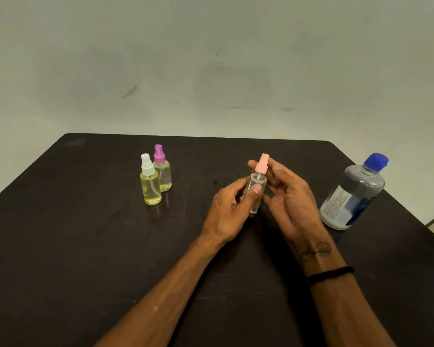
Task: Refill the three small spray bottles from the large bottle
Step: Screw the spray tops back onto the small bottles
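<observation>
My left hand (229, 206) grips the body of the small clear spray bottle (254, 194), thumb pressed across its front. My right hand (290, 196) pinches the pink pump top (262, 164) between thumb and fingertips, its other fingers loosely spread. The bottle sits between the two hands above the dark table (85, 246), its long axis near upright and leaning slightly, base toward 7 o'clock, pump toward 1 o'clock. It looks nearly empty. The pump seems lifted at the neck, though I cannot tell whether it is fully unscrewed.

The large bottle (353, 194) with the blue cap (376, 161) stands well apart at 3 o'clock from my hands, upright, cap still on and pointing up. My right hand is the nearer one, so I judge it should fetch it once the pump is off.

At 9 to 10 o'clock stand the white-topped bottle (150, 184) and the purple-topped bottle (162, 171), just beside each other, both holding yellowish liquid.
</observation>
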Demonstrator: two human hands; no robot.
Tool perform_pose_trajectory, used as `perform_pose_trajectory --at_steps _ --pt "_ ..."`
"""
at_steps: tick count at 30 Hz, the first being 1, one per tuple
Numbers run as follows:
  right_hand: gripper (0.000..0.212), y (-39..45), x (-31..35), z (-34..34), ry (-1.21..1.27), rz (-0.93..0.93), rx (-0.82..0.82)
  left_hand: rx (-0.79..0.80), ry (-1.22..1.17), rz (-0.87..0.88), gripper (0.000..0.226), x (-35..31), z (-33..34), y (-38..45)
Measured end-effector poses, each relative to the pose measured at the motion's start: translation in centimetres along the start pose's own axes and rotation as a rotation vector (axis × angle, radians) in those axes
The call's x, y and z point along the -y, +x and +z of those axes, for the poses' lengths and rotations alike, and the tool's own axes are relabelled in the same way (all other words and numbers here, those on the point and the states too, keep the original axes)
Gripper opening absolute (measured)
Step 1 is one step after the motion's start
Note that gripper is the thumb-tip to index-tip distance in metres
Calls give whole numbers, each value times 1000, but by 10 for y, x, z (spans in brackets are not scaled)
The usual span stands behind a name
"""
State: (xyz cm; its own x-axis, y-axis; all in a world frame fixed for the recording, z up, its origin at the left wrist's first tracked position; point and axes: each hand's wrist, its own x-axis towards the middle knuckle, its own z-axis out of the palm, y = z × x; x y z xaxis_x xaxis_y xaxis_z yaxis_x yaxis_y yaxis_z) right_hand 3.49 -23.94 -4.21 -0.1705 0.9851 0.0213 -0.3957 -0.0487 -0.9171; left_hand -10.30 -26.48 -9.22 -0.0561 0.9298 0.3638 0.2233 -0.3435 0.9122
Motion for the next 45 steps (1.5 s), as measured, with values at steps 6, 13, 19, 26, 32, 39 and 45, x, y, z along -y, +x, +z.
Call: perform_pose_trajectory --at_steps 6,13,19,26,32,39,45 --pt "27 2 -1 -1 -2 -8 -42 15 -22 -22 32 -1 -1 1" --pt "33 1 0 0 44 -21 -63 52 -69 -16 36 -3 0 0" --pt "31 0 3 0 45 40 2 90 -152 -88 30 -8 -2 0" --pt "29 1 1 -3 15 0 -23 95 -196 -101 29 -12 -3 -1" --pt "26 2 0 -4 46 -27 -51 111 -210 -96 30 -11 -4 -1" --pt "31 2 -1 -4 35 -7 34 160 -343 -140 33 -11 -7 0" --pt "30 3 -4 -6 32 1 30 193 -435 -183 34 -11 -11 0"
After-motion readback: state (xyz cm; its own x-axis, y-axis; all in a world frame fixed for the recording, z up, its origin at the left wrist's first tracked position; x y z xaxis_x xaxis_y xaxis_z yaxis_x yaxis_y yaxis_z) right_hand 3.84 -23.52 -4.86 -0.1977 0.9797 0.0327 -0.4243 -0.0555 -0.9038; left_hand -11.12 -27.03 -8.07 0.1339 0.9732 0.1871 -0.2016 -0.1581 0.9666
